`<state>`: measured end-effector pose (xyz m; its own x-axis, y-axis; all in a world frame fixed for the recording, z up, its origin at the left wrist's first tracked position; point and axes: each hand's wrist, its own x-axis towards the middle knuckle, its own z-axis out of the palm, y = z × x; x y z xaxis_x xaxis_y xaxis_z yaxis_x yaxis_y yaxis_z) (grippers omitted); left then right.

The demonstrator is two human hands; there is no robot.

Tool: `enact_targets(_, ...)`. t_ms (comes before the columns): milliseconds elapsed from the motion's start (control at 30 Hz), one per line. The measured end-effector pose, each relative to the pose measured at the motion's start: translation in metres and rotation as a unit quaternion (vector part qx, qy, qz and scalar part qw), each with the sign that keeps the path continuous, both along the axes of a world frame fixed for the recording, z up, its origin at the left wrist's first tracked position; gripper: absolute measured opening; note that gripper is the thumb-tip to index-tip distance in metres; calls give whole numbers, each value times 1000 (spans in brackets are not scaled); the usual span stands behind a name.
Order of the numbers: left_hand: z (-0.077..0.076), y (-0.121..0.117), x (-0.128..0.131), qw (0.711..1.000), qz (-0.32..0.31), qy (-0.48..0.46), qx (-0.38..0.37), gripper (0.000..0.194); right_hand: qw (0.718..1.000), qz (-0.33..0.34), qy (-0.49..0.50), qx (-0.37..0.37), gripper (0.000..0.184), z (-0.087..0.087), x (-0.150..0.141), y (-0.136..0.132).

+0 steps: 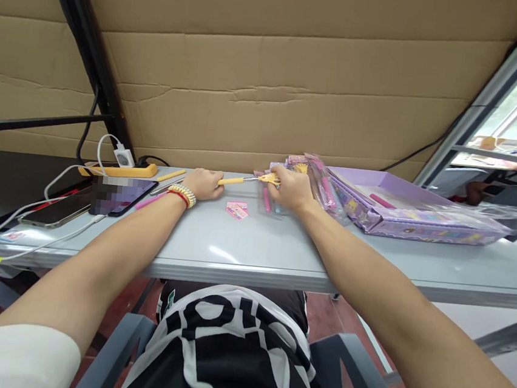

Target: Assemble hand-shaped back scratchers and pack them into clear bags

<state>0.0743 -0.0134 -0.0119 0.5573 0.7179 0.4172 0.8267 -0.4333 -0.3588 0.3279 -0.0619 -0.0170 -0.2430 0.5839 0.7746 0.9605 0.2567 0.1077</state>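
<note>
My left hand (pixel 204 184) is closed round the end of a thin yellow stick (pixel 232 181) that lies across the far part of the grey table (pixel 253 248). My right hand (pixel 290 188) is closed on the stick's other end, where a small yellow ornament (pixel 270 177) sits. Under and beside the right hand lie clear packets with pink items (pixel 269 202). A small pink card (pixel 237 210) lies flat between the hands. A beaded bracelet is on my left wrist.
A purple box (pixel 403 211) with a clear wrap stands at the right. Two phones (pixel 121 196) with white cables and a yellow power strip (pixel 118 171) lie at the left. A cardboard wall rises behind the table. Chair arms flank my lap.
</note>
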Motion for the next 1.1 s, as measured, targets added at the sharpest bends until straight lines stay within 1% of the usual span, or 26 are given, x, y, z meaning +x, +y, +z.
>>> enact_targets(133,0,-2,2,1000,-7,3,2,38,1000,3,27,-3,31,0,-1,0)
enact_targets(367,9,-9,2,999,-26,-19,-20,33,993,36,111,-14,25,3,-2,-4)
enact_targets(467,10,-13,2,998,-39,-40,-21,31,985,73,148,-45,22,5,2,-3)
enact_targets(567,9,-18,4,995,-68,-64,-24,29,974,112,178,-84,18,8,9,-3)
enact_targets(667,9,-23,7,990,-101,-89,-43,29,965,132,194,-116,16,11,16,-6)
enact_targets(767,9,-27,10,988,-113,-95,-56,30,958,146,194,-153,17,14,20,-10)
enact_targets(900,9,-26,10,990,-107,-76,-59,36,952,164,194,-172,23,18,19,-17)
enact_targets(967,9,-26,10,992,-88,-72,-61,38,943,178,223,-170,29,20,16,-20)
enact_targets(1000,9,-26,11,993,-75,-70,-60,39,935,186,255,-164,36,21,14,-21)
enact_targets(1033,10,-27,13,994,-62,-72,-58,39,921,195,299,-156,46,22,11,-22)
enact_targets(1100,11,-32,17,993,-48,-92,-59,41,876,218,408,-136,70,24,5,-24)
